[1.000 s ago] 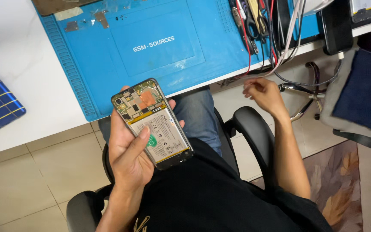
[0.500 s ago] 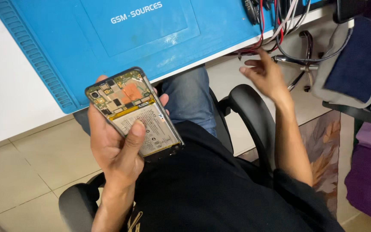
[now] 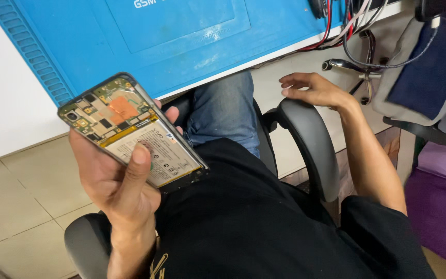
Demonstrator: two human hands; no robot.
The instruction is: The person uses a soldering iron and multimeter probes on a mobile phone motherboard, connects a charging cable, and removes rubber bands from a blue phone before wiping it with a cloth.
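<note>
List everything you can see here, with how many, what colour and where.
opened phone: one, back cover off, orange patch and pale battery showing, in the left hand
work mat: one, blue, on the white desk
cables: several, red, black and white, hanging off desk edge, upper right
office chair armrest: one, black, under the right wrist
floor tiles: beige, lower left
left hand: gripping the phone, thumb on battery
right hand: empty, fingers spread above armrest

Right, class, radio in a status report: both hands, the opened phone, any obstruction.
Left hand grips opened phone, thumb on battery. Right hand empty, open above chair armrest. Nothing obstructing the phone.
</note>
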